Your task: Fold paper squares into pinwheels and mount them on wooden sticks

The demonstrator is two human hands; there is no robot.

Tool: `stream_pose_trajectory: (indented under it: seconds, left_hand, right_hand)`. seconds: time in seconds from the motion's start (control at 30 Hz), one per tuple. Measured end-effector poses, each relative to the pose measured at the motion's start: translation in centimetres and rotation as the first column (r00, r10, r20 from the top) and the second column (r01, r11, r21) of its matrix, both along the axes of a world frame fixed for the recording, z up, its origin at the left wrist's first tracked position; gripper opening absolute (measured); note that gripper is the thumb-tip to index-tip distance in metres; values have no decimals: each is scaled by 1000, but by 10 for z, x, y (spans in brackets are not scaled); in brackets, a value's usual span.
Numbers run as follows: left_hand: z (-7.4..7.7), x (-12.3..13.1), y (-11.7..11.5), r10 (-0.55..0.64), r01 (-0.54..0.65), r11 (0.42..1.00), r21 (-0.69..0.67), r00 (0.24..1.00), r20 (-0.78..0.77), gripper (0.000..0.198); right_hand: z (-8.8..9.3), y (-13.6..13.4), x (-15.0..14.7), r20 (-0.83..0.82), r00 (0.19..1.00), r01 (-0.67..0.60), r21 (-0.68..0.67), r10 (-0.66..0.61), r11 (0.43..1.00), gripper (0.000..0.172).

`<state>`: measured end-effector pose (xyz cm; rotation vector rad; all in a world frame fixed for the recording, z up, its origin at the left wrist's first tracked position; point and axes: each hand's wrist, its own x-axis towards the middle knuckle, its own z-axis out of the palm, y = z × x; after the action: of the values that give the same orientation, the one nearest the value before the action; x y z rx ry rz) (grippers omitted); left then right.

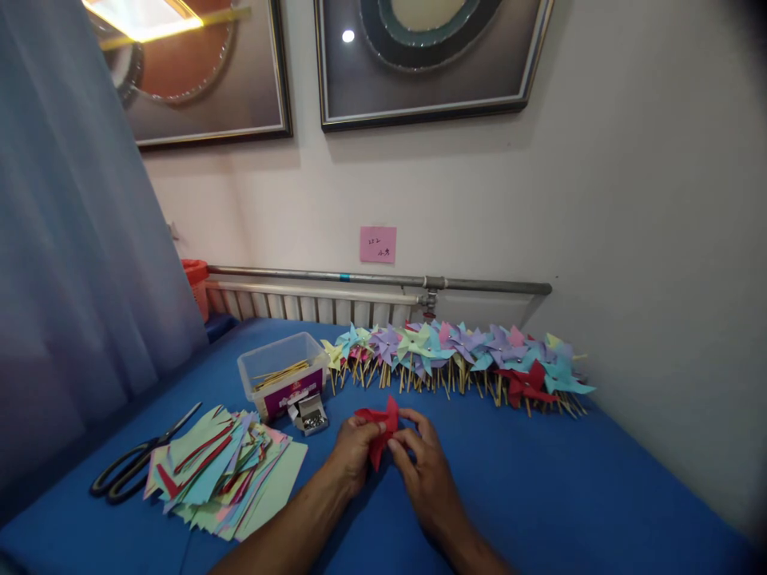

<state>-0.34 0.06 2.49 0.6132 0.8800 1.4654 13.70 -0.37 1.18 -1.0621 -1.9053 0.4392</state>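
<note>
A red paper pinwheel, its blades folded in, is held up over the blue surface. My left hand pinches it near the centre from the left, thumb on top. My right hand has thumb and fingertips closed on its right edge; whether a pin is between them is too small to tell. Just left of my hands lies a small open box of metal pins. Behind that box stands a clear plastic tub with thin wooden sticks in it.
Cut paper sheets in several colours lie piled at the left, beside black-handled scissors. A long row of finished pinwheels on sticks runs along the back right. Behind are a radiator, a pipe and a blue curtain.
</note>
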Motion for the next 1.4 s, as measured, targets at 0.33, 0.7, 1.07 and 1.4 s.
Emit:
stream_pose_trajectory:
  seconds: [0.33, 0.7, 1.07, 1.4]
  left_hand:
    - [-1, 0, 0, 45, -49, 997, -52, 996, -79, 29]
    - [-7, 1, 2, 46, -54, 997, -60, 991, -128, 33]
    - [-10, -1, 4, 62, -80, 994, -69, 971, -233, 30]
    - [-7, -2, 5, 86, -95, 994, -50, 985, -149, 32]
  right_hand:
    - [-4, 10, -5, -236, 959, 68, -351, -158, 934, 24]
    - [-9, 17, -3, -277, 950, 25, -392, -144, 920, 25]
    - [-2, 15, -2, -274, 955, 4, -376, -115, 927, 24]
    - [-5, 15, -1, -312, 947, -49, -372, -75, 927, 23]
